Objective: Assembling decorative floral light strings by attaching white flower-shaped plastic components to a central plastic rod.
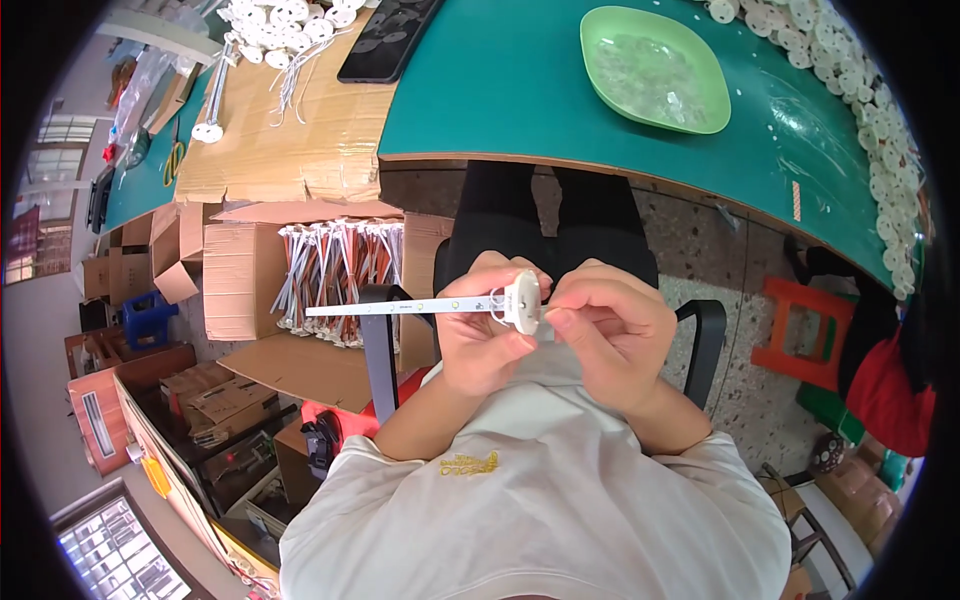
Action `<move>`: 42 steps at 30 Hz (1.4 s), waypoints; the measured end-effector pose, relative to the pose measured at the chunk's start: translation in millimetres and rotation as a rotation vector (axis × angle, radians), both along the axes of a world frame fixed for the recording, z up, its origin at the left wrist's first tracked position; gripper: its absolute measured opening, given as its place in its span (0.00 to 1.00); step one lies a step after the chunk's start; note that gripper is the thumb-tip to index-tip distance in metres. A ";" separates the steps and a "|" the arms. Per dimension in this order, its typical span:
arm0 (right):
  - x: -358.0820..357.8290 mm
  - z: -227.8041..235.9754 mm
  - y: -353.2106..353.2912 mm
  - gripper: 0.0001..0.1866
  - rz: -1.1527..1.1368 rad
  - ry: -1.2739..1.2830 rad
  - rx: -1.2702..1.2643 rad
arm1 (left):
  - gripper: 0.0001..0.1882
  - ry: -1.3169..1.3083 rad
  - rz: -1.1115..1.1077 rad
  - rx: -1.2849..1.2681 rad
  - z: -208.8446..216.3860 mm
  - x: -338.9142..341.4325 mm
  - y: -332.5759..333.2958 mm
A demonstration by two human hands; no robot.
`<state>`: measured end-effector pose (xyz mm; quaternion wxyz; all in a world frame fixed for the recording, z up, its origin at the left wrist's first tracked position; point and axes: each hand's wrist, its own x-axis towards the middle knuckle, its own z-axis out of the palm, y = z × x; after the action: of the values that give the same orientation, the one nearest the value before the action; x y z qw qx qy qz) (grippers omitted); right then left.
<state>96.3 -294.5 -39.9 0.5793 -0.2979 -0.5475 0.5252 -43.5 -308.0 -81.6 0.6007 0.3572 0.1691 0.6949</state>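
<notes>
Over your lap, both hands — left hand (480, 335), right hand (610, 325) — pinch the white disc (523, 300) onto its thin white strip (395, 307); seat it squarely next.

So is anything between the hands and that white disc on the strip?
Nothing visible. The left hand and right hand both already touch the white round disc, which sits at the end of the thin white strip.

Pale grey short-sleeved shirt with a small yellow chest emblem

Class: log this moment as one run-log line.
left hand: holds strip | right hand: pinches white disc | green tray: on table
</notes>
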 end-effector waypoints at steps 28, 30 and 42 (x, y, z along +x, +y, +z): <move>18.1 12.3 12.0 0.07 -0.161 -0.522 0.397 | 0.26 0.344 0.080 0.145 -1.4 -4.5 16.0; 15.6 10.9 15.7 0.06 -0.145 -0.514 0.347 | 0.26 0.285 0.038 0.133 -4.8 -4.3 17.0; 14.3 -8.8 6.4 0.07 -0.036 -0.134 0.133 | 0.28 0.135 0.028 0.039 -10.6 1.9 7.9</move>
<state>110.6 -288.1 -48.7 0.5690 -0.3030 -0.6134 0.4562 -41.6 -300.1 -92.2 0.5710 0.4125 0.2005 0.6808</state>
